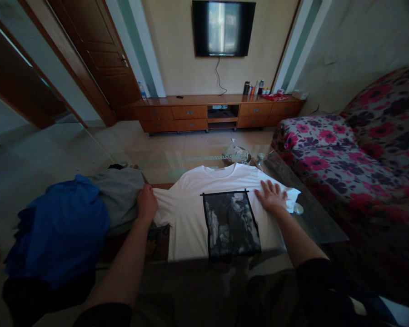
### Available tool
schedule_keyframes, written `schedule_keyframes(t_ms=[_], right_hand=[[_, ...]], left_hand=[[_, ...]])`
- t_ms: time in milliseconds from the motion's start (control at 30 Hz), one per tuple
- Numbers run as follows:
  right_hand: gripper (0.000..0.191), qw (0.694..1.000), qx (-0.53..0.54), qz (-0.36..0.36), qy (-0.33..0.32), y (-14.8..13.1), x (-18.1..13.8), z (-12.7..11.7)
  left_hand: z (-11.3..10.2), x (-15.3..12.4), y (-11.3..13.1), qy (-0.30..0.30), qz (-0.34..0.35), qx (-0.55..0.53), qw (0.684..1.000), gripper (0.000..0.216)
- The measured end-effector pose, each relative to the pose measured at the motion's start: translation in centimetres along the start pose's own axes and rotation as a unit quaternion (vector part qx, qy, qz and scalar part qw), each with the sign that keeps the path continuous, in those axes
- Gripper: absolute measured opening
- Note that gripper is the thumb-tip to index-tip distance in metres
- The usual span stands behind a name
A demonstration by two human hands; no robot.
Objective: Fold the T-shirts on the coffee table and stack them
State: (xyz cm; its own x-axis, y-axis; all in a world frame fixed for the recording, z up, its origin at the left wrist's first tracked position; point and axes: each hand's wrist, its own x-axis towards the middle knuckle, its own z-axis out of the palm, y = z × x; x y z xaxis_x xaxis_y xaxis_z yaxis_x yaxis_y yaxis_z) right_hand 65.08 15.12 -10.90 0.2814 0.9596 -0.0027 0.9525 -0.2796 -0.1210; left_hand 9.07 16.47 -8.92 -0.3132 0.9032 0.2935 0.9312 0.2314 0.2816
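A white T-shirt (187, 213) with a dark printed picture on its front lies spread out, neckline away from me, on a glass-topped table (322, 229). At the shirt's left sleeve, my left hand (147, 203) is closed, pinching the sleeve end. My right hand (271, 196) rests flat on the shirt near its right sleeve, fingers spread. The shirt's lower edge reaches the near side of the table. Left of my left hand lies a grey garment (121, 193), with a blue garment (68, 222) heaped beside it.
Beyond the table stands a low wooden cabinet (191, 113) carrying bottles and cans, under a wall-mounted television (223, 29). A flower-patterned sofa (334, 136) is on the right. A lined bin (236, 154) sits past the table's far edge. A wooden door (95, 50) is at the left.
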Motion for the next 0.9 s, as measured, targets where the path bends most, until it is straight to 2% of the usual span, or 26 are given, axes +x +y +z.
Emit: schedule_keyframes(t_ms=[167,233,300,367,467,567,700,800,900], right_hand=[[0.080,1.000,-0.008,-0.018,-0.016,0.8,-0.3,-0.9],[0.080,1.000,-0.017,-0.013,-0.020,0.8,-0.3,-1.3],[0.080,1.000,-0.027,-0.006,-0.009,0.1,-0.2,-1.7],[0.079,0.999,-0.027,-0.008,0.020,-1.4,0.0,-1.9],[0.074,0.998,-0.006,-0.046,0.040,-4.3,0.4,-1.8],[0.073,0.999,0.007,-0.041,0.009,-6.3,1.4,-1.0],[0.081,1.000,0.008,-0.018,-0.017,-6.6,3.5,0.4],[0.084,0.999,0.008,-0.029,-0.018,-6.5,5.7,1.0],[0.085,0.999,0.007,-0.037,-0.019,-6.9,8.2,1.3]], left_hand=[[-0.4,-1.8,-0.3,-0.081,0.021,0.083,0.993,0.033],[-0.9,-2.1,0.6,-0.075,0.006,0.111,0.991,0.035],[-1.2,-2.1,2.5,-0.047,0.003,0.124,0.991,0.037],[-1.0,-2.1,5.4,-0.037,0.039,0.117,0.992,0.039],[0.7,-2.5,9.8,-0.114,0.146,0.046,0.982,0.049],[3.4,-3.0,12.1,-0.145,0.157,0.014,0.977,0.066],[5.9,-1.8,11.3,-0.134,0.141,0.023,0.981,0.069],[6.8,0.6,10.5,-0.141,0.150,0.027,0.978,0.069],[8.0,3.1,10.7,-0.142,0.152,0.028,0.978,0.069]])
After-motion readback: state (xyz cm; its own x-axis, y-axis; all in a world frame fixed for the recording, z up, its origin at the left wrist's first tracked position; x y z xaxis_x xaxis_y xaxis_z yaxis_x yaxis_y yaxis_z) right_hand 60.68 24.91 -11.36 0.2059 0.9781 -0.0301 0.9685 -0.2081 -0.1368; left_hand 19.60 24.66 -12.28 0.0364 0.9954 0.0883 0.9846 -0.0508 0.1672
